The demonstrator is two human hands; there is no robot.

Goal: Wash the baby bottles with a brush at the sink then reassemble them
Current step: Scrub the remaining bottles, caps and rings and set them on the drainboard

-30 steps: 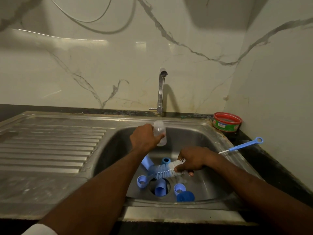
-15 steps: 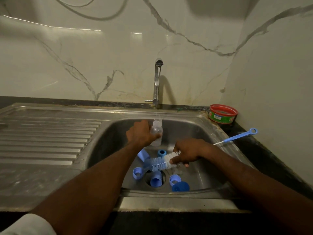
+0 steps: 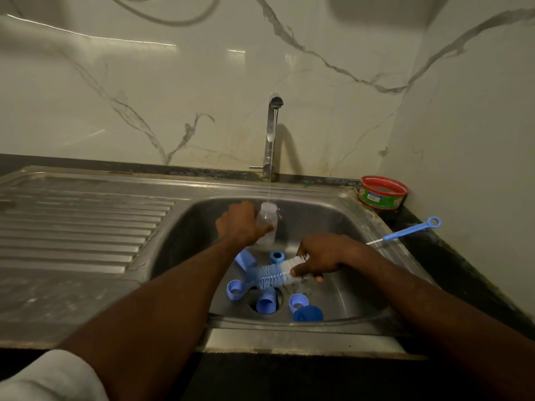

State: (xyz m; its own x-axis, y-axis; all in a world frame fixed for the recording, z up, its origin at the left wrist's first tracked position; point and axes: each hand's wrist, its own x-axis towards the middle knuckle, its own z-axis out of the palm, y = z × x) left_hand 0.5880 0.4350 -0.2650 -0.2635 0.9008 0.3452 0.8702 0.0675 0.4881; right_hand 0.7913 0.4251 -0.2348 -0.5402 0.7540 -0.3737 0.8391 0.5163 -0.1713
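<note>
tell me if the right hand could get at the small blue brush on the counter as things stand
Probably not right away: the right hand is gripping the bottle brush down in the sink. The path itself looks free, since the small blue brush lies uncovered on the counter just beyond the basin's right rim.

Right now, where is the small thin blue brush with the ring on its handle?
In the head view the thin blue brush lies on the dark counter right of the sink, in front of the red-rimmed tub.
</note>
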